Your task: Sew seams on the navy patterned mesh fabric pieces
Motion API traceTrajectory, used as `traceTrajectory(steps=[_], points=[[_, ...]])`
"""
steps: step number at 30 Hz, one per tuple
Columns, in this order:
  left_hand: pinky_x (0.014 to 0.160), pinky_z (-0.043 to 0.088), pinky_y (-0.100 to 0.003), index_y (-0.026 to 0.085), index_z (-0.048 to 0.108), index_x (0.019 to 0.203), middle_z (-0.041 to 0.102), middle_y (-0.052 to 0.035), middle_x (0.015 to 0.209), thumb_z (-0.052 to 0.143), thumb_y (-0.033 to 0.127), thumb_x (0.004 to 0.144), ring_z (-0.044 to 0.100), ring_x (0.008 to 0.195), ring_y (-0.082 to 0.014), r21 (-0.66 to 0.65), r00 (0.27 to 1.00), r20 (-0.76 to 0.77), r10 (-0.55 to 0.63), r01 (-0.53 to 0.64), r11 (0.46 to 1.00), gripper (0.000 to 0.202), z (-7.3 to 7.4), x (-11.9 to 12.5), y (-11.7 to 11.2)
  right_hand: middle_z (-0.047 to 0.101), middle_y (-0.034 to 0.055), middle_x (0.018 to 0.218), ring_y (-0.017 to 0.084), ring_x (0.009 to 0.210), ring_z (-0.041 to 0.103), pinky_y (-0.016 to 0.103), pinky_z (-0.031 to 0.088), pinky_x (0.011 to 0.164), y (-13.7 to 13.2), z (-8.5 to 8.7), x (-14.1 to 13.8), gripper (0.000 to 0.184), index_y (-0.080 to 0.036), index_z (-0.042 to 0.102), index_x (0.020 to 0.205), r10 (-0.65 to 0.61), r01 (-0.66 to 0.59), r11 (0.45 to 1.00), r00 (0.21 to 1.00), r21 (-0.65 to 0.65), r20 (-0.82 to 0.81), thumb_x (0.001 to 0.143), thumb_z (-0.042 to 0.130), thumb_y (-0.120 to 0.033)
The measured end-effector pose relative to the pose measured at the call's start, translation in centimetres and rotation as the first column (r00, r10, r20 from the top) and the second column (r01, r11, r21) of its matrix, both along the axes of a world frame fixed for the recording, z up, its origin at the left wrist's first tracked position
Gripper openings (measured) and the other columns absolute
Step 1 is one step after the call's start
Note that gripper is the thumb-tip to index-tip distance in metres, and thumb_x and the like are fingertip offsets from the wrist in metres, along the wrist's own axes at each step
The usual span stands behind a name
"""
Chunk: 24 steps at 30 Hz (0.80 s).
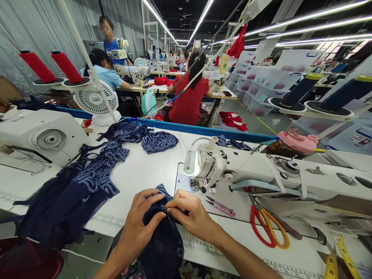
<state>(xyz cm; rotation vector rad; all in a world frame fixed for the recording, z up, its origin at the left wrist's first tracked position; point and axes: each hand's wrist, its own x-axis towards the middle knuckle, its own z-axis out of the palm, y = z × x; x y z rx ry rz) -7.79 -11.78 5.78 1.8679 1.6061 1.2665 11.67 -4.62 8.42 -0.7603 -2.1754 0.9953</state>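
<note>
A navy garment piece (162, 244) with a patterned blue part at its top hangs over the table's front edge, between my two hands. My left hand (139, 217) grips the cloth from the left, thumb and fingers bent around it. From the right, my right hand (188, 213) pinches the cloth near the patterned edge, thumb against forefinger. The sewing machine (207, 162) stands just beyond, its lamp lit over the needle plate (184, 183). Pink thread snips (221, 207) lie right of my right hand.
Navy patterned garments (95, 174) are heaped at the left, with a patterned cup piece (159, 142) behind. Scissors (270, 228) with red and orange handles and a yellow tape measure (331, 263) lie at the right. A white fan (97, 99) and several co-workers are farther back.
</note>
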Motion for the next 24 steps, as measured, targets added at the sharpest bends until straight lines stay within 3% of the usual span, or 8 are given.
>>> traceTrajectory(steps=[3,5,7,8,13,16,19,24], points=[[0.112,0.036,-0.041,0.024,0.065,0.095,0.067,-0.0005,0.099,0.054,0.035,0.095,0.063,0.098,-0.0169,-0.090,0.995,0.080,-0.066,0.073,0.993,0.016,0.5,0.2,0.8,0.057,0.0020,0.081,0.013,0.072,0.054,0.024,0.041,0.062,-0.2,0.0,0.4,0.018,-0.020,0.069,0.096,-0.021,0.021,1.000,0.999,-0.002,-0.030,0.097,0.055,-0.031],[0.092,0.049,-0.032,0.021,0.062,0.090,0.065,0.0000,0.086,0.051,0.040,0.096,0.062,0.083,-0.0156,-0.203,0.991,0.123,-0.046,0.071,0.977,0.023,1.4,0.3,1.1,0.061,0.0026,0.086,0.014,0.078,0.057,0.025,0.045,0.068,-0.3,0.0,0.9,0.016,-0.020,0.066,0.104,-0.051,0.050,0.998,0.998,-0.022,-0.042,0.096,0.055,-0.029],[0.068,0.050,-0.025,0.020,0.061,0.090,0.062,-0.0004,0.081,0.048,0.045,0.096,0.060,0.075,-0.0156,-0.301,0.990,0.136,-0.035,0.075,0.951,0.029,2.5,0.3,1.4,0.063,0.0036,0.091,0.015,0.085,0.059,0.026,0.046,0.074,-0.3,0.0,1.5,0.017,-0.021,0.063,0.108,-0.064,0.062,0.997,0.997,-0.036,-0.047,0.097,0.052,-0.027],[0.065,0.048,-0.024,0.021,0.062,0.092,0.063,-0.0007,0.082,0.047,0.046,0.096,0.060,0.076,-0.0159,-0.325,0.990,0.134,-0.042,0.084,0.942,0.030,3.0,0.3,1.6,0.063,0.0039,0.093,0.016,0.086,0.059,0.026,0.046,0.075,-0.3,0.0,1.7,0.017,-0.021,0.062,0.108,-0.056,0.055,0.998,0.998,-0.021,-0.043,0.098,0.049,-0.025],[0.073,0.048,-0.025,0.021,0.063,0.094,0.065,-0.0021,0.092,0.047,0.044,0.095,0.061,0.088,-0.0181,-0.312,0.993,0.089,-0.073,0.098,0.945,0.028,3.6,0.4,2.4,0.060,0.0034,0.092,0.015,0.080,0.056,0.026,0.044,0.070,-0.4,0.5,2.2,0.027,-0.021,0.061,0.096,-0.024,0.023,0.990,1.000,0.142,0.004,0.092,0.037,-0.010],[0.073,0.047,-0.027,0.020,0.062,0.093,0.064,-0.0025,0.087,0.047,0.042,0.094,0.060,0.084,-0.0185,-0.269,0.995,0.085,-0.048,0.069,0.961,0.026,3.0,0.6,2.6,0.060,0.0031,0.090,0.018,0.086,0.057,0.029,0.045,0.076,-1.0,0.6,1.8,0.012,-0.021,0.058,0.093,-0.089,0.085,0.982,0.996,0.170,0.017,0.086,0.051,-0.014],[0.077,0.046,-0.028,0.020,0.060,0.091,0.063,-0.0028,0.087,0.047,0.038,0.093,0.059,0.085,-0.0185,-0.221,0.992,0.118,-0.055,0.080,0.972,0.023,2.5,1.0,2.7,0.060,0.0035,0.089,0.020,0.085,0.056,0.032,0.046,0.076,-1.4,-0.3,1.4,0.012,-0.021,0.056,0.089,-0.208,0.188,0.944,0.977,0.270,0.049,0.084,0.065,-0.025],[0.076,0.042,-0.026,0.019,0.058,0.086,0.059,-0.0022,0.084,0.046,0.033,0.092,0.056,0.082,-0.0168,-0.227,0.987,0.147,-0.064,0.097,0.969,0.019,2.2,1.1,3.0,0.063,0.0027,0.086,0.017,0.079,0.061,0.027,0.048,0.071,0.0,-2.3,1.5,0.012,-0.022,0.055,0.086,-0.146,0.116,0.908,0.988,0.403,0.045,0.096,0.048,-0.021]])
